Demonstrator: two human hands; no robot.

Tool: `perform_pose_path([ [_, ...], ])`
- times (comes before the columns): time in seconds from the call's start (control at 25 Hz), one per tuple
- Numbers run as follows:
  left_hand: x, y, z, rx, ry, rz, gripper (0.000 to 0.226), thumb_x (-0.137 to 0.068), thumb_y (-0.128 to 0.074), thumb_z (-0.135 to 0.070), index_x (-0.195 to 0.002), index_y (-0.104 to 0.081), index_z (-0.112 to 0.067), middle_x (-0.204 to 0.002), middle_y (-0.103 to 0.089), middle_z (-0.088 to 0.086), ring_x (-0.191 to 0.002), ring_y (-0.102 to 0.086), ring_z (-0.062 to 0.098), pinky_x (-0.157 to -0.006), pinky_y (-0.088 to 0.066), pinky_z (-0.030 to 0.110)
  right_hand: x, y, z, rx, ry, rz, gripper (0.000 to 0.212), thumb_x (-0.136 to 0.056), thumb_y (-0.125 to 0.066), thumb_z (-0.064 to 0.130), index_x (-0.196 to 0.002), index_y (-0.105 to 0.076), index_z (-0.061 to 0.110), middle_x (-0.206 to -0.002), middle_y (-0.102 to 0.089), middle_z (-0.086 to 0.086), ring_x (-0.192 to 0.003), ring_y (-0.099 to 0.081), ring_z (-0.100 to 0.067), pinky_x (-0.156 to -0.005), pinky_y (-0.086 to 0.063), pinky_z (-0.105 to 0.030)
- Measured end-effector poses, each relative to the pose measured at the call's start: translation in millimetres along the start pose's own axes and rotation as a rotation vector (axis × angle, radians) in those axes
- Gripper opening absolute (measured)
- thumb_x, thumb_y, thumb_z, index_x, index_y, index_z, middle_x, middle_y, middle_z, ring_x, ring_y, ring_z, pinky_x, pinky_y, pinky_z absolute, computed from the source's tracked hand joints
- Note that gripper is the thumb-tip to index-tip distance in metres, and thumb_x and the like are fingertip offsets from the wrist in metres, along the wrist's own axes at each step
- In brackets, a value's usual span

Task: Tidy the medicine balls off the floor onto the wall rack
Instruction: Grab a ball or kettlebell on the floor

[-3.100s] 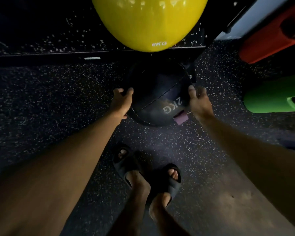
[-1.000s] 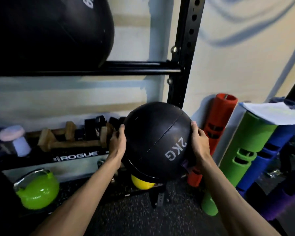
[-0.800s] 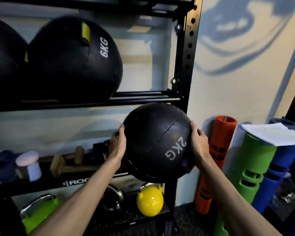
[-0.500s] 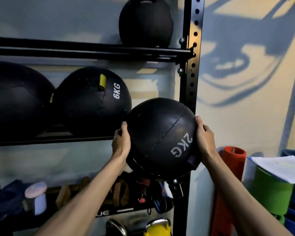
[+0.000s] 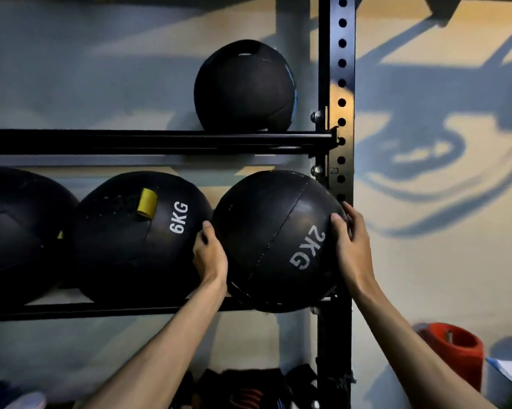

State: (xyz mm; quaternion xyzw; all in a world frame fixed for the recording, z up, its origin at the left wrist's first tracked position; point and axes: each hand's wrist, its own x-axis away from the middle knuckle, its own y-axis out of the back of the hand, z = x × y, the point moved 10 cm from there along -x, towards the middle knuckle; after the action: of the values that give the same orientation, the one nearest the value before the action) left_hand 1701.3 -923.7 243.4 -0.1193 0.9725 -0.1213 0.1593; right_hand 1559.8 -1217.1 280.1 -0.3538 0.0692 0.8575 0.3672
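Note:
A black medicine ball marked 2KG (image 5: 275, 240) sits at the right end of the middle shelf of the black wall rack (image 5: 335, 84), against the upright post. My left hand (image 5: 209, 255) holds its left side, squeezed between it and the 6KG ball (image 5: 139, 234). My right hand (image 5: 350, 246) holds its right side, fingers curved around it near the post. Whether the ball's weight rests on the shelf rails I cannot tell.
Another large black ball (image 5: 21, 234) lies left of the 6KG ball. A smaller black ball with a handle (image 5: 244, 87) sits on the upper shelf (image 5: 130, 140). A red foam roller (image 5: 455, 349) and papers (image 5: 511, 376) stand at lower right. Straps lie on the shelf below.
I lifted the 2KG ball from the floor and raised it to the rack. In the last half second it moved up and into the middle shelf beside the 6KG ball.

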Motion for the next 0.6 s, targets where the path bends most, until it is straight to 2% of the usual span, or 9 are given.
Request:
perform_pose_path([
  [0.12,-3.7,-2.6,5.5,-0.037,-0.139,-0.113,0.043,-0.105,-0.038,-0.045,-0.133,-0.061,-0.022,-0.134,-0.062,0.008,-0.125,-0.056,0.029,-0.104,-0.041,0.033,-10.4,-16.9,-17.2,0.038,0.111,0.042,0.047,-0.093,-0.056,0.040,-0.140,-0.049,0.034,-0.141,-0.052,0.008,-0.128,-0.049,-0.004,-0.098,-0.038,-0.008],
  [0.2,0.8,-9.1,-8.1,-0.080,-0.296,-0.158,0.040,-0.106,-0.038,-0.037,-0.133,-0.062,-0.021,-0.135,-0.062,0.006,-0.126,-0.054,0.026,-0.103,-0.039,0.029,-27.2,-22.5,-20.5,0.079,0.136,0.020,0.041,-0.098,-0.055,0.033,-0.139,-0.052,0.029,-0.139,-0.052,0.004,-0.120,-0.050,-0.002,-0.090,-0.035,-0.001],
  [0.28,17.1,-26.3,-42.5,-0.221,-0.680,-0.140,0.040,-0.103,-0.041,-0.035,-0.133,-0.063,-0.018,-0.137,-0.058,0.005,-0.130,-0.049,0.024,-0.111,-0.036,0.035,-43.5,-26.7,-23.8,0.120,0.123,0.001,0.038,-0.100,-0.052,0.034,-0.138,-0.055,0.028,-0.137,-0.053,0.001,-0.112,-0.050,-0.002,-0.094,-0.036,-0.011],
  [0.36,41.2,-60.2,-57.5,-0.421,-1.038,0.000,0.045,-0.100,-0.045,-0.041,-0.137,-0.059,-0.021,-0.145,-0.051,0.002,-0.136,-0.041,0.023,-0.115,-0.031,0.039,-54.9,-29.9,-28.7,0.165,0.110,-0.026,0.039,-0.101,-0.049,0.038,-0.137,-0.057,0.027,-0.136,-0.055,0.000,-0.108,-0.050,-0.005,-0.100,-0.039,-0.023],
  [0.44,45.7,-76.0,-55.2,-0.564,-1.129,0.074,0.051,-0.096,-0.048,-0.049,-0.141,-0.054,-0.027,-0.152,-0.043,-0.001,-0.142,-0.034,0.025,-0.116,-0.028,0.041,-61.5,-34.1,-30.5,0.199,0.109,-0.044,0.040,-0.100,-0.047,0.041,-0.135,-0.059,0.026,-0.135,-0.057,-0.001,-0.116,-0.051,-0.012,-0.104,-0.040,-0.032],
  [0.52,34.5,-78.9,-55.2,-0.594,-1.111,0.062,0.052,-0.094,-0.049,-0.052,-0.141,-0.054,-0.031,-0.152,-0.043,-0.002,-0.140,-0.036,0.025,-0.114,-0.032,0.045,-67.8,-40.5,-28.6,0.210,0.127,-0.027,0.041,-0.098,-0.047,0.041,-0.133,-0.060,0.024,-0.133,-0.057,-0.002,-0.124,-0.050,-0.018,-0.107,-0.040,-0.035],
  [0.6,16.5,-80.2,-57.1,-0.572,-1.064,0.055,0.050,-0.094,-0.050,-0.053,-0.139,-0.056,-0.032,-0.148,-0.047,-0.004,-0.136,-0.040,0.022,-0.110,-0.037,0.046,-65.1,-48.4,-20.1,0.235,0.220,-0.010,0.039,-0.096,-0.049,0.039,-0.130,-0.060,0.023,-0.131,-0.053,-0.002,-0.125,-0.049,-0.019,-0.108,-0.039,-0.033],
])
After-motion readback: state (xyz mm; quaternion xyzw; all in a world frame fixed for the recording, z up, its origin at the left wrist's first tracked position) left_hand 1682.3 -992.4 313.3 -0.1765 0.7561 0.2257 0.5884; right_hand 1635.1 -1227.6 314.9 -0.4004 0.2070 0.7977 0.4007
